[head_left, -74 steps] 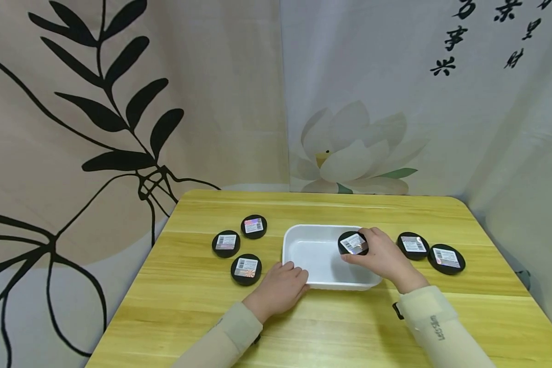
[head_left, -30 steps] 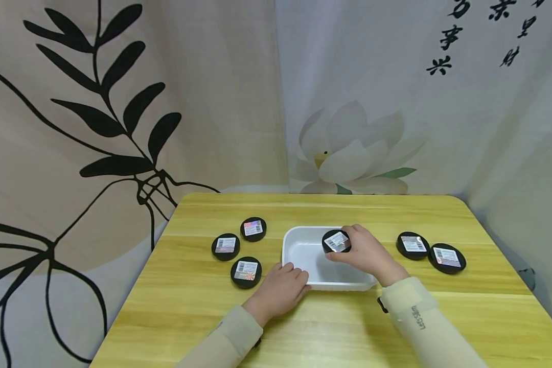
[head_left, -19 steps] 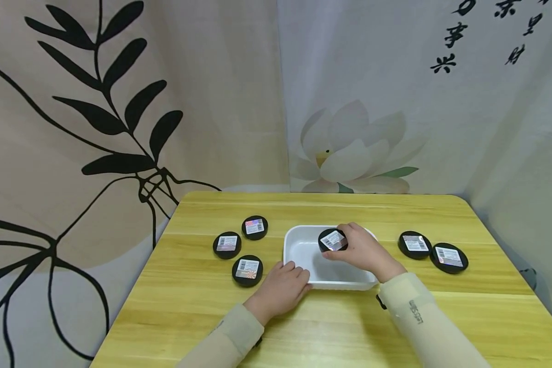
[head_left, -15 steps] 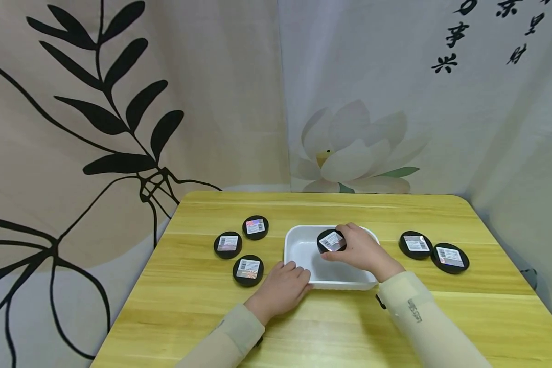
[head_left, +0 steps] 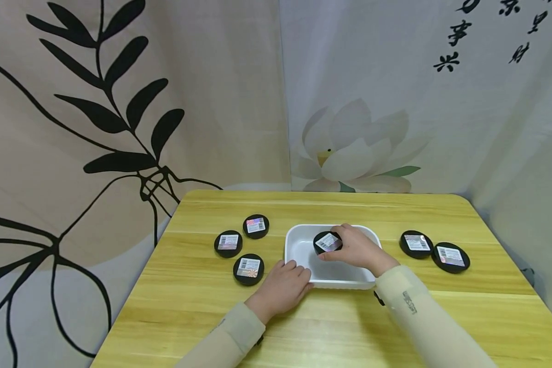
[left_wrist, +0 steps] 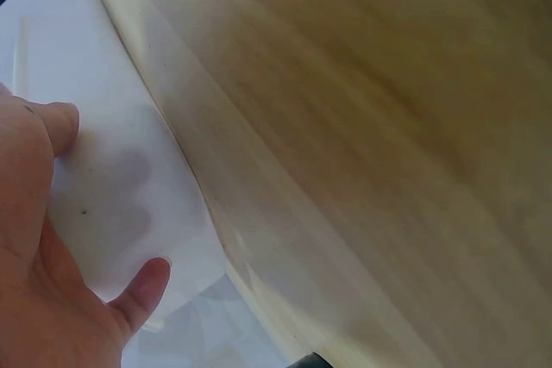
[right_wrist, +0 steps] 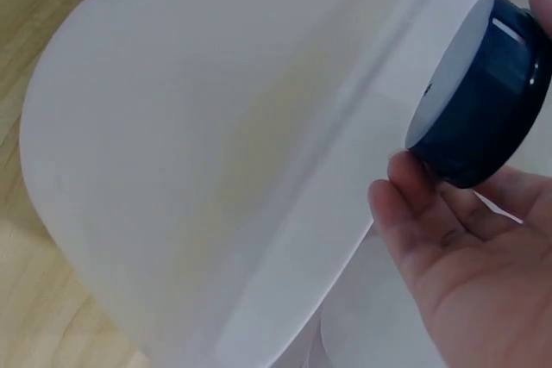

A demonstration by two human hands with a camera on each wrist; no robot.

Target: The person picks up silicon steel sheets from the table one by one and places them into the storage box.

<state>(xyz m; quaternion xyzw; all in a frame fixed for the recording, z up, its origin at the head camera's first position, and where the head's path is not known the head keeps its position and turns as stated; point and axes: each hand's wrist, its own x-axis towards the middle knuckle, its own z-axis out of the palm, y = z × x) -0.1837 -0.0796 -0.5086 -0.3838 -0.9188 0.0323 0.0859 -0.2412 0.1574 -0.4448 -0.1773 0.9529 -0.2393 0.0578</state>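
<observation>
My right hand pinches a flat, round black container by its edge, thumb on the near side and fingers on the far side. It is over the white rectangular tray, with a white barcode label facing up. In the right wrist view, the same container shows a dark glossy side and a pale underside, apart from the tray wall. My left hand grips the tray's near left corner. In the left wrist view, its thumb lies at the tray's outer wall.
Left of the tray lie three similar labelled black containers, grouped loosely. Two more, one being the container farthest right, sit side by side. All are on the wooden table, with a printed curtain behind it.
My right hand has carried the black container leftward over the tray, quickly at first and then only slightly. My left hand has stayed on the tray corner. The other containers have kept their places.
</observation>
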